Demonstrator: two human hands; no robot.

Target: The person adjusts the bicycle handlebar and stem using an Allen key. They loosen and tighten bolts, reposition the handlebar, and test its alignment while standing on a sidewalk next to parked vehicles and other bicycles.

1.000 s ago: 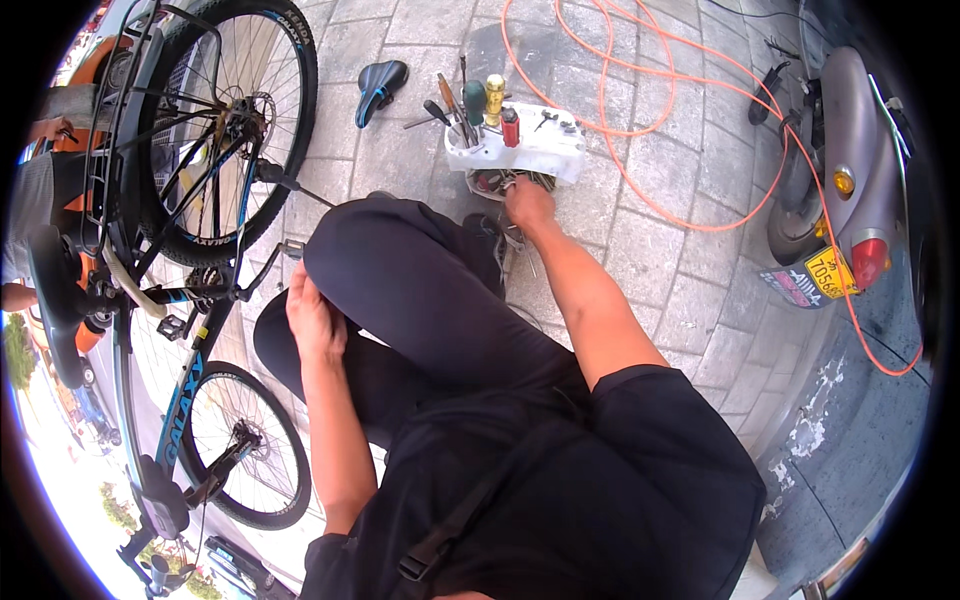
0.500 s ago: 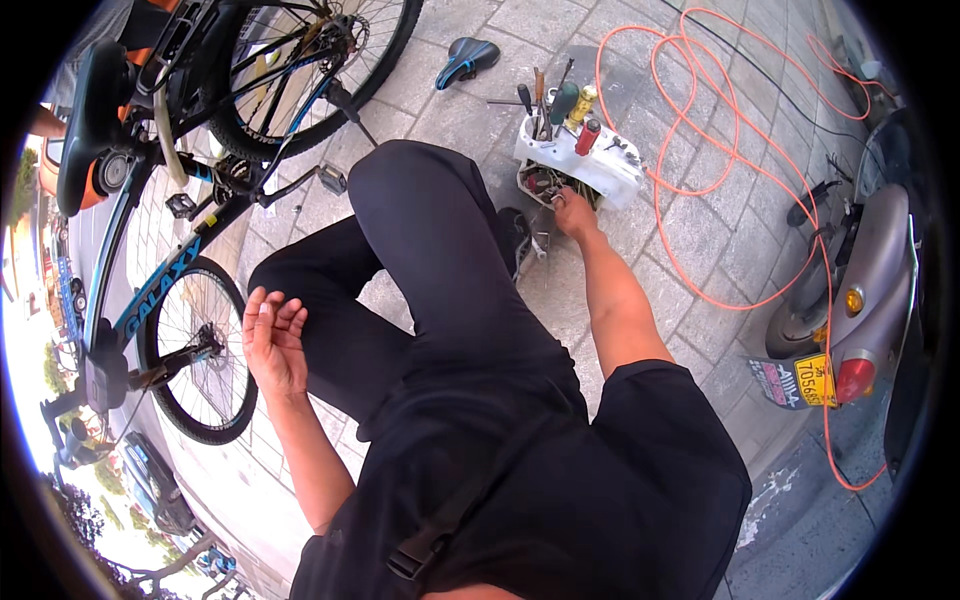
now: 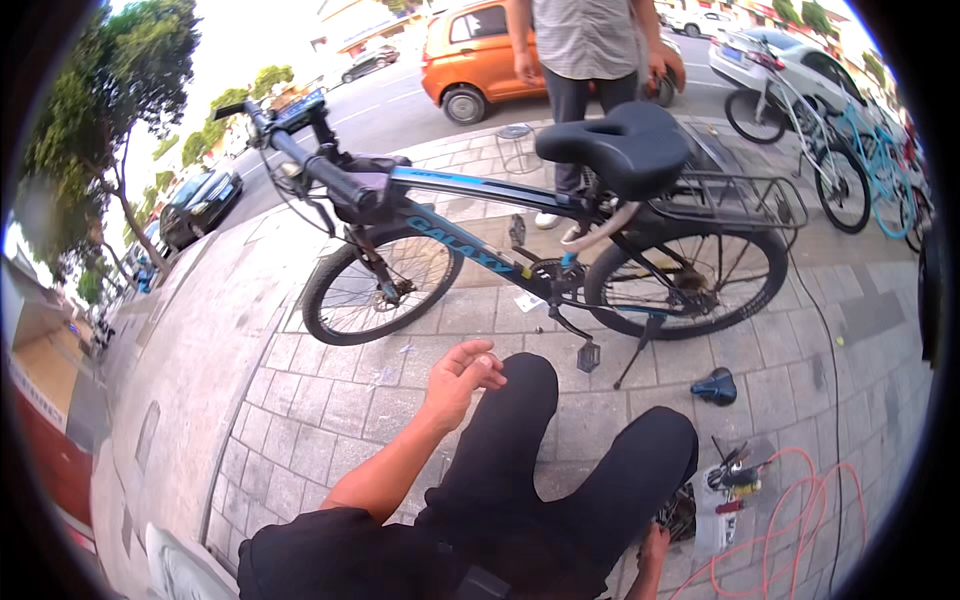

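My left hand (image 3: 463, 385) is raised above my left knee, its fingers loosely bent and somewhat apart, with nothing visible in it. Low on the right, my right hand (image 3: 655, 548) reaches to the dark opening of a white toolbox (image 3: 712, 532) beside my right knee. The fingers there are partly hidden, so what they touch is unclear. Upright hand tools (image 3: 736, 468) and a red-handled item (image 3: 730, 507) stand on the box. Ahead of me a black and blue bicycle (image 3: 480, 255) leans on its kickstand, fitted with a wide black saddle (image 3: 620, 150).
A loose bicycle saddle (image 3: 714, 387) lies on the paving near the rear wheel. An orange hose (image 3: 800, 510) and a black cable (image 3: 835, 400) run along the right. A person (image 3: 585, 50) stands behind the bicycle. Other bicycles (image 3: 870, 180) and an orange car (image 3: 490, 65) are farther off.
The view has swung up and left, bringing the whole bicycle and the standing person into sight. My right hand stays at the toolbox; my left hand remains raised by my left knee.
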